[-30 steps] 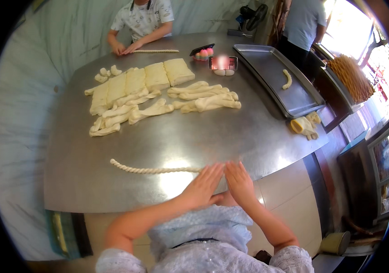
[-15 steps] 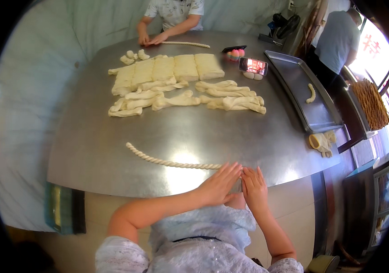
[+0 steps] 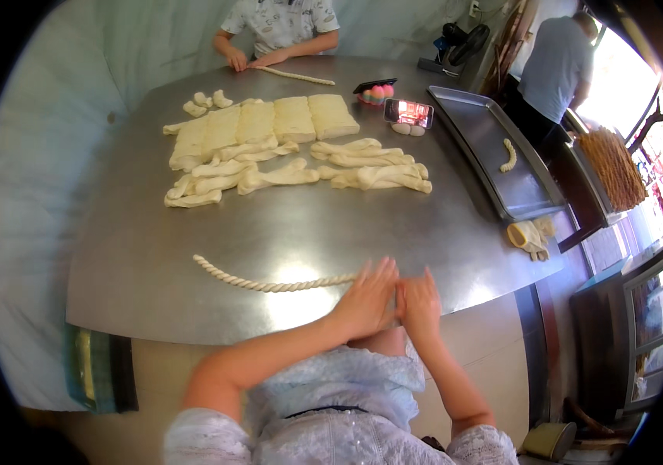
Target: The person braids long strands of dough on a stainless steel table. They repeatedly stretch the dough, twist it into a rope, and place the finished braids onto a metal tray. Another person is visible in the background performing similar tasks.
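A long twisted rope of pale dough (image 3: 273, 287) lies in a shallow curve on the metal table (image 3: 145, 287) in front of me. Its left end is free, while its right end goes out of sight under my hands. My left hand (image 3: 369, 296) lies over that right end, palm down, fingers stretched out and pointing away from me. Close beside it, at the table's near edge, my right hand (image 3: 420, 304) has its fingers extended, somewhat bent. Any dough beneath the right hand is hidden.
Beyond the rope lie dough slabs (image 3: 293, 116) and several loose dough strips (image 3: 378, 174). A propped phone (image 3: 409, 114) stands right of the slabs. Farther right are a metal tray (image 3: 533, 205) with a short dough twist (image 3: 509, 155), and gloves (image 3: 531, 238). Across the table, a person (image 3: 281, 31) handles another rope.
The whole view has shifted, so the scene sits farther left. My right hand's fingers, flatter before, are now more bent and its wrist has turned. My left hand stays over the rope's end.
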The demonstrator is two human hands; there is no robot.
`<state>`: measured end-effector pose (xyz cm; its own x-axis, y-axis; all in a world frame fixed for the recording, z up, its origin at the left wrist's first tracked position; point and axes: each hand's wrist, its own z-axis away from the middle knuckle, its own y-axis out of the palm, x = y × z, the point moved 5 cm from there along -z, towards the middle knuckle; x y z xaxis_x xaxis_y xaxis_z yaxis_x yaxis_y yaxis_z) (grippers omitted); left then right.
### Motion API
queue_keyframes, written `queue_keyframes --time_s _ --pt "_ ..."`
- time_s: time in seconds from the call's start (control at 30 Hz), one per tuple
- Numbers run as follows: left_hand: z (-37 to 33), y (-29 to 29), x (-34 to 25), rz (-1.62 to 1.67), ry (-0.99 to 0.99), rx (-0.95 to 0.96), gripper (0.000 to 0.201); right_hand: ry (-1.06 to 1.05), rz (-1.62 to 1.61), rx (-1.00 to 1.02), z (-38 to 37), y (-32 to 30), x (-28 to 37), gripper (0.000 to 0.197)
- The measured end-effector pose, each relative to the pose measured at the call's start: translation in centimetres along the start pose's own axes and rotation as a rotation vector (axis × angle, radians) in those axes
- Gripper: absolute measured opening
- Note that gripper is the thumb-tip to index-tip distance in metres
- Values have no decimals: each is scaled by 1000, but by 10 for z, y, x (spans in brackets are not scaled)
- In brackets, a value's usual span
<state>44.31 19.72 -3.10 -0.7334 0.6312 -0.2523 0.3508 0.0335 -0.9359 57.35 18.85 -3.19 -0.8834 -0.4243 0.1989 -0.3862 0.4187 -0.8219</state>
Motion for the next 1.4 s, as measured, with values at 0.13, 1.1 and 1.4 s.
queue_keyframes --time_s 0.13,1.1,1.4 --pt "-53 -12 44 -111 -11 -246 76 35 -20 -67 -50 19 -18 16" --pt "65 -121 185 59 -500 -299 37 77 -238 -71 -51 27 -13 15" --pt "253 -142 246 -25 -515 -133 36 54 -388 -38 -41 20 -21 13"
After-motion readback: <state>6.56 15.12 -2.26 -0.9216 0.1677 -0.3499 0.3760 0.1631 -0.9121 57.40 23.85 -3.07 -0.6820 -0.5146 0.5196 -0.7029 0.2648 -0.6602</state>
